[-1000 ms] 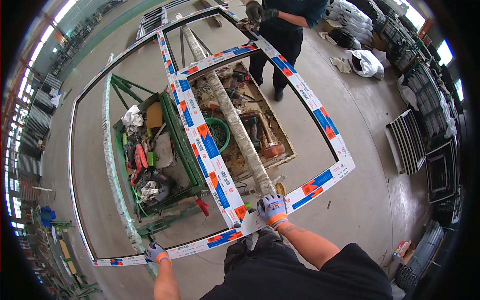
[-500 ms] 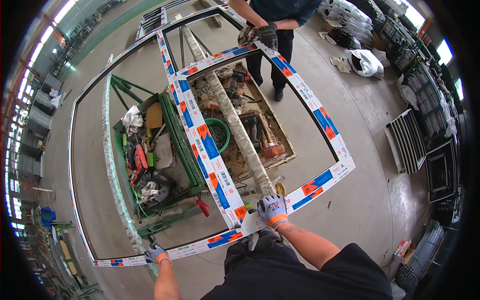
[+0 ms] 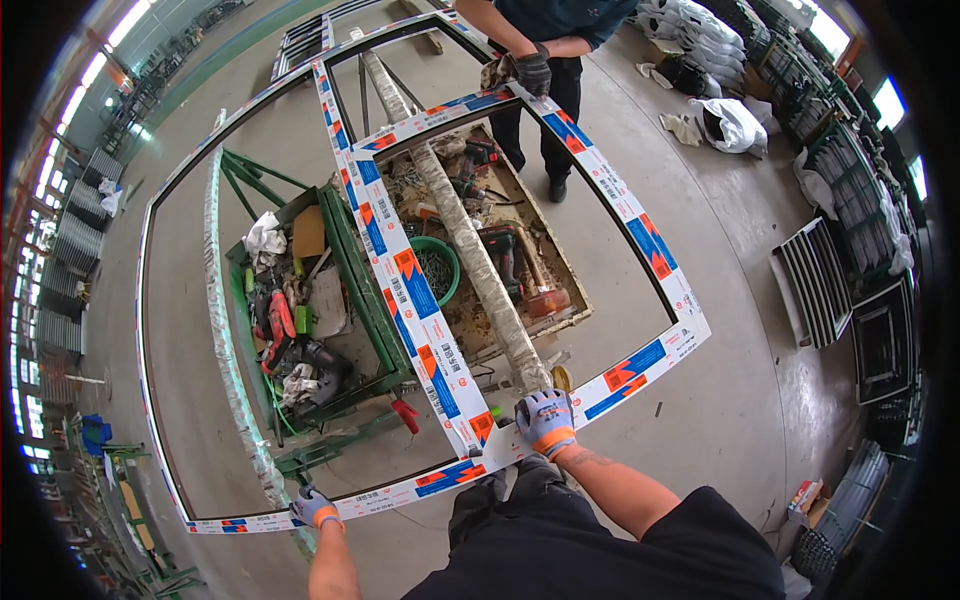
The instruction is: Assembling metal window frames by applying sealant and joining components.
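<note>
- Where both gloved hands grip, the large window frame hangs level above the floor: right hand closed over the near rail close to the middle upright, left hand closed on the same rail near its left corner.
- Frame reaches away from the grip toward a second person at the far side, whose dark-gloved hand clasps the far rail.
- Protective tape covers the right half of the frame: white strips with blue and orange blocks, running along the near rail, the middle upright, the right side and the far rail. Print too small to read.
- Left half of the frame is dark and mostly bare, taped only along the near rail.
- Under the frame, seen through its openings: a green cart loaded with power tools, rags and cardboard; a shallow wooden tray with a green bowl, drills and a hammer.
- A long bar wrapped in clear film lies across the tray, its near end close to the right hand.
- White sacks lie on the floor at far right; dark stacked frames lean to the right.
</note>
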{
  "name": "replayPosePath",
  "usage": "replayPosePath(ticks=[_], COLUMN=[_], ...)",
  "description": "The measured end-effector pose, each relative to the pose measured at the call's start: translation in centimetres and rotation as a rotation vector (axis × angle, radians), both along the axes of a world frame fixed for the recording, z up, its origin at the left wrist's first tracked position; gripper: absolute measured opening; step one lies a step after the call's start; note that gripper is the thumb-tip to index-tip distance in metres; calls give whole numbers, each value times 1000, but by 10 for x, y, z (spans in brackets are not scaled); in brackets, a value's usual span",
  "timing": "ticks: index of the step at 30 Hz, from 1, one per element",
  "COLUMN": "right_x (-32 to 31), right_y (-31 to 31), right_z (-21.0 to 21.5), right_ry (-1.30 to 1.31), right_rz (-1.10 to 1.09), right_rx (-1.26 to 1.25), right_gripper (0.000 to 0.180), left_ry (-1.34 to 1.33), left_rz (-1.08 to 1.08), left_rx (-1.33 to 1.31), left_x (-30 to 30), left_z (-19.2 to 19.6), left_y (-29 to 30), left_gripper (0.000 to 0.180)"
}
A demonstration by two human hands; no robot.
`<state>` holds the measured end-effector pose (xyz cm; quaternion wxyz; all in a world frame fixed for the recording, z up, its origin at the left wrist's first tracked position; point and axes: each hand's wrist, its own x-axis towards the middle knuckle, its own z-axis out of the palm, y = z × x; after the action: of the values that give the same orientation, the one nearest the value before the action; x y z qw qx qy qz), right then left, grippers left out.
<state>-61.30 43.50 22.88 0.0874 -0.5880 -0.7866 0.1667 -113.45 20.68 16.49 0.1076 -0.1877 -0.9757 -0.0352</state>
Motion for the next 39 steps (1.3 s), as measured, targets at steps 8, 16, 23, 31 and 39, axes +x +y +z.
replayPosePath(ticks=[8, 16, 23, 31, 39], right_x=[0, 0, -2, -1, 0], right_y=[0, 1, 0, 0, 0], right_z=[0, 0, 1, 0, 2], right_ry=[6, 8, 26, 5, 2], right_rz=[-3, 1, 9, 3, 5], right_rx=[-3, 10, 26, 14, 20], right_gripper=[20, 20, 19, 20, 20], left_ry=[1, 2, 117, -25, -49], left_rz=[-62, -44, -32, -46, -26], left_rx=[15, 22, 20, 30, 25], left_x=[-1, -2, -5, -1, -11], left_z=[-2, -2, -2, 2, -10], left_y=[-2, -2, -5, -2, -7], left_gripper=[9, 11, 7, 19, 21])
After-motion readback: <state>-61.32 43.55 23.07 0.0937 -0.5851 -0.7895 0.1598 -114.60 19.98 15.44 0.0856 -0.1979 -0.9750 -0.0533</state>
